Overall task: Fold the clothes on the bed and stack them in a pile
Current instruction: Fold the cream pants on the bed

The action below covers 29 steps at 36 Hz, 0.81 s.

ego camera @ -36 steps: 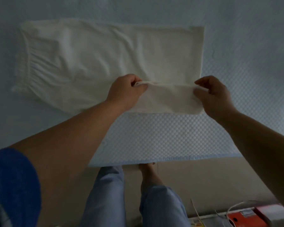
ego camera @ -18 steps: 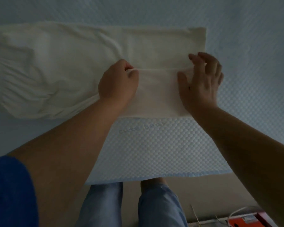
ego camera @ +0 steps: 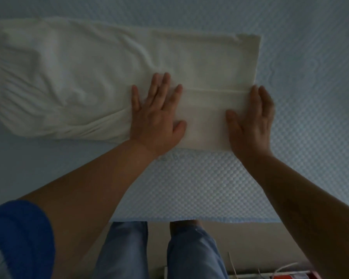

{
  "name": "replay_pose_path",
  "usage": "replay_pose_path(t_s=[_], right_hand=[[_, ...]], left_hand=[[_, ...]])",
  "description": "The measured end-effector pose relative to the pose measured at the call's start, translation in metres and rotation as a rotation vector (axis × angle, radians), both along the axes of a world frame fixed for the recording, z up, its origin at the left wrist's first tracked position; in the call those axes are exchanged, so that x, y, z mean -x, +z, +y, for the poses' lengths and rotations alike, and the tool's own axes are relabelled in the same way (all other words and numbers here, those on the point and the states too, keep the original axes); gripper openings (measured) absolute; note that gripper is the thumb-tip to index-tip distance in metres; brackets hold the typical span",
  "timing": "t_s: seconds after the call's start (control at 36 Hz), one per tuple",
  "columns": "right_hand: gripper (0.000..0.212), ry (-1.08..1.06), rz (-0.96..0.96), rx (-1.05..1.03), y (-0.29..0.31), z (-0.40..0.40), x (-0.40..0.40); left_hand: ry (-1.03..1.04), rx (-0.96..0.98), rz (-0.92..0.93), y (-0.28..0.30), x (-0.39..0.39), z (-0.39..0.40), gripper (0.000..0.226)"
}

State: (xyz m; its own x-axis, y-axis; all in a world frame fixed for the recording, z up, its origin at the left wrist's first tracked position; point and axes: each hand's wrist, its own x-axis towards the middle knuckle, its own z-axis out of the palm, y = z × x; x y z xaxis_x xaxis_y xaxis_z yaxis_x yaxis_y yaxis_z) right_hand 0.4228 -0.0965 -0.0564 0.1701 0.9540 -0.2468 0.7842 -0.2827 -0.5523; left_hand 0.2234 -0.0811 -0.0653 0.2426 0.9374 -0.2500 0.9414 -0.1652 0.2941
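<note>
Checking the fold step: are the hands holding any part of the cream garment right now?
Nothing is held. The left hand and right hand lie flat, pressing the folded-over flap of the cream garment onto the bed.

White garment's (ego camera: 89,77) left end beyond the frame's left edge.

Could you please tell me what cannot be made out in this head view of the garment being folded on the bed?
- White garment: its left end is cut off by the frame's left edge.
- Fabric under the left hand and right hand: covered by the flat palms.
- Orange box on the floor: cut off by the bottom edge, partly behind the right forearm.
- Any pile of folded clothes: none in view.
</note>
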Motion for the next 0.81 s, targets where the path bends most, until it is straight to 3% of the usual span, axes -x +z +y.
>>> replay_pose_path(t_s=[0.11, 0.25, 0.33, 0.39, 0.5, 0.58, 0.67, 0.81], right_hand=[[0.064, -0.294, 0.127, 0.136, 0.01, 0.018, -0.01], [0.055, -0.277, 0.07, 0.348, 0.011, 0.043, -0.023], [0.051, -0.301, 0.146, 0.478, 0.009, 0.057, -0.026], [0.033, -0.292, 0.232, 0.531, 0.01, 0.064, -0.024], [0.013, -0.274, 0.378, 0.48, 0.021, 0.064, -0.019], [0.015, -0.184, 0.387, 0.392, 0.033, 0.062, -0.01], [0.024, -0.117, 0.444, 0.356, 0.047, 0.065, 0.013], [0.074, -0.001, 0.486, 0.33, 0.067, 0.073, 0.064]], left_hand=[[-0.064, -0.112, -0.093, 0.014, -0.002, 0.001, 0.07], [-0.237, 0.074, 0.031, 0.007, 0.001, 0.004, 0.066], [-0.219, 0.103, 0.016, 0.003, 0.002, 0.008, 0.071], [-0.201, 0.152, -0.008, 0.004, 0.0, 0.011, 0.074], [-0.116, 0.331, -0.092, 0.005, -0.001, 0.025, 0.073], [-0.015, 0.442, -0.301, 0.006, 0.001, 0.037, 0.061], [0.359, 0.578, -0.716, 0.013, 0.009, 0.047, 0.043], [0.815, 0.706, -1.12, 0.028, 0.026, 0.065, 0.026]])
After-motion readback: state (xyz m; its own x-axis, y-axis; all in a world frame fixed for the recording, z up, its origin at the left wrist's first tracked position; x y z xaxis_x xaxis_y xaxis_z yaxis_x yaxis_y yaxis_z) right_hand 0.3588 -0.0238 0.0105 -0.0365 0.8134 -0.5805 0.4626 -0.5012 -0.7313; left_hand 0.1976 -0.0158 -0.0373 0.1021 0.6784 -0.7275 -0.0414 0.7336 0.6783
